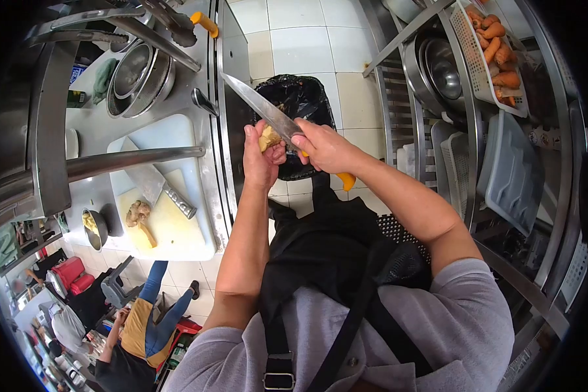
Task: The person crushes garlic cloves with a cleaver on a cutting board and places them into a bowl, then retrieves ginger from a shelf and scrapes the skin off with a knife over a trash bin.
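Note:
My left hand (262, 157) is closed around a pale yellow, partly peeled piece of ginger (269, 138). My right hand (323, 147) grips a large knife (268, 111) by its yellow handle, the blade slanting up and left across the ginger. Both hands are over a bin lined with a black bag (317, 98). To the left, a white cutting board (199, 238) carries a cleaver (144, 176), an unpeeled ginger root (138, 213) and a yellow peeled piece (144, 236). Beside the board, a small metal bowl (97, 242) holds yellow pieces.
Metal strainers (137, 81) and a yellow-handled tool (204, 24) lie on the steel counter (183, 98). A steel rack (405, 98) on the right holds metal bowls (441, 65) and a basket of carrots (480, 72). Another person (144, 326) is at lower left.

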Demonstrator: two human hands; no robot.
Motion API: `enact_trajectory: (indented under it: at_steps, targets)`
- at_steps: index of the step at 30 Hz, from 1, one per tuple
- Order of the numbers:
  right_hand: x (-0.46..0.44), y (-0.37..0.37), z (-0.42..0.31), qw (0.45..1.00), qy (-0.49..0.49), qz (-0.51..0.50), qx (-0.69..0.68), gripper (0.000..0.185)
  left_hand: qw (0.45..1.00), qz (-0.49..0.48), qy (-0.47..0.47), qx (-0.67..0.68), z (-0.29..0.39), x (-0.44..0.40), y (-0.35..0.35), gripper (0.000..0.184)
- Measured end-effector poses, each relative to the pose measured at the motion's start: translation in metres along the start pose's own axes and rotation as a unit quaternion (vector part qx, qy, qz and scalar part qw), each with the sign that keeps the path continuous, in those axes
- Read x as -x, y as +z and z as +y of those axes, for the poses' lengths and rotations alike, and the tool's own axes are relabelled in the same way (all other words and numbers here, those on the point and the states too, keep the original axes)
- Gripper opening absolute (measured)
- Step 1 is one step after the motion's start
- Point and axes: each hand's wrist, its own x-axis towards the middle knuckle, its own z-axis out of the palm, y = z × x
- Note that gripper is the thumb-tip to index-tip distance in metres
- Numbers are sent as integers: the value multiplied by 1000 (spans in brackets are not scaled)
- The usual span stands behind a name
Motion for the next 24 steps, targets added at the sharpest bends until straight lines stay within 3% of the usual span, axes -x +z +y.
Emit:
enact_trajectory:
  at_steps: [8,16,22,24]
  targets:
    - [1,7,3,994,39,-41,-92,21,1000,2,-21,4,-4,5,-4,59]
    - [-1,10,5,994,51,-44,-87,19,999,39,-31,1,-7,9,-3,47]
    - [-5,16,6,995,36,-57,-70,23,997,5,-52,-49,-18,10,-7,48]
    - [-7,19,2,997,21,-57,-50,24,999,17,-42,-6,-21,8,-4,50]
